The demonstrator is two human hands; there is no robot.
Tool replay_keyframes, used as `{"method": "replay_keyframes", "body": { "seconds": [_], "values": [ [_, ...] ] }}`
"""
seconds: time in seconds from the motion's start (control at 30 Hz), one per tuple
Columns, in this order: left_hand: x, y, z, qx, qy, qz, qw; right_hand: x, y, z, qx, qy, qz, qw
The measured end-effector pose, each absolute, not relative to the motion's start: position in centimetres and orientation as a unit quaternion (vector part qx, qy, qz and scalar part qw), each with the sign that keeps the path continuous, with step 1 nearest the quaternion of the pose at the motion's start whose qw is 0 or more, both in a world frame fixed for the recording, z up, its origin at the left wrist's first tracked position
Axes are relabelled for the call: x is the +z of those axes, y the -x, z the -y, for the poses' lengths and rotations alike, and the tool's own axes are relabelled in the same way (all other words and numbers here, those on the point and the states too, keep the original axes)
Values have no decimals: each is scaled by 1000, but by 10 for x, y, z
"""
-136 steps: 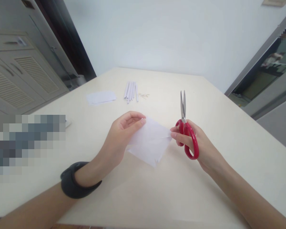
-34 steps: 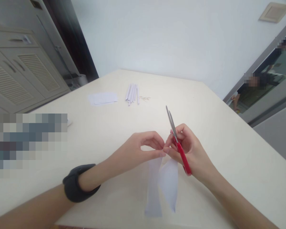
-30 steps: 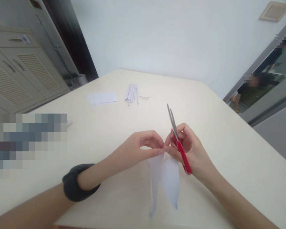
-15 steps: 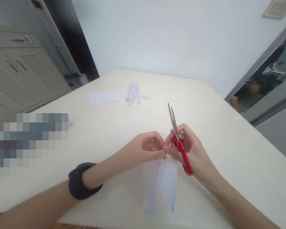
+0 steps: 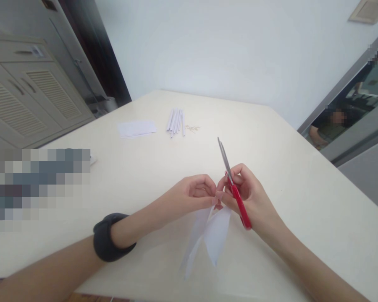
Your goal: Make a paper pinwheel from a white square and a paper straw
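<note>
My left hand [image 5: 192, 197] pinches the top of a narrow white paper strip [image 5: 195, 235] that hangs down over the table [image 5: 290, 176]. My right hand [image 5: 248, 199] pinches a wider piece of white paper [image 5: 217, 235] beside it and also carries red-handled scissors [image 5: 234, 188], blades closed and pointing up and away. The fingertips of both hands meet above the two hanging pieces. A black band sits on my left wrist [image 5: 108, 237].
Farther back on the table lie a flat white paper sheet [image 5: 137, 128], a bundle of rolled white paper sticks [image 5: 175, 121] and some tiny bits [image 5: 192, 127]. A grey cabinet [image 5: 22, 88] stands at left. A person shows in the doorway at right [image 5: 329, 123].
The one folded sheet held earlier now hangs as two pieces from my fingertips. In the last half second the lower ends swung left, and the scissors tilted slightly left.
</note>
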State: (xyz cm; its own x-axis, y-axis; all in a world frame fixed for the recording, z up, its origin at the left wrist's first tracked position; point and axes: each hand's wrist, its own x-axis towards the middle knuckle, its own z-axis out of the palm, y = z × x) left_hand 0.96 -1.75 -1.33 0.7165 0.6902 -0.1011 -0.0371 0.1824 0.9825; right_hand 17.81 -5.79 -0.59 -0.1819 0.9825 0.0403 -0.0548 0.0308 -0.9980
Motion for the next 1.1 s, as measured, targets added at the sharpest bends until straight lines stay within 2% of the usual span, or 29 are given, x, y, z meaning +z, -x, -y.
{"method": "replay_keyframes", "body": {
  "seconds": [0.37, 0.57, 0.93, 1.1],
  "values": [
    [-20, -5, 9, 290, -597, -308, 682, -6, -186, 52, 487, 511, 539, 460],
    [-9, -3, 14, 358, -605, -278, 655, -9, -190, 50, 448, 518, 588, 430],
    [-6, -1, 16, 425, -596, -220, 644, -7, -185, 56, 246, 547, 694, 398],
    [-4, -1, 16, 442, -592, -232, 632, -4, -186, 59, 207, 551, 713, 382]
  ]
}}
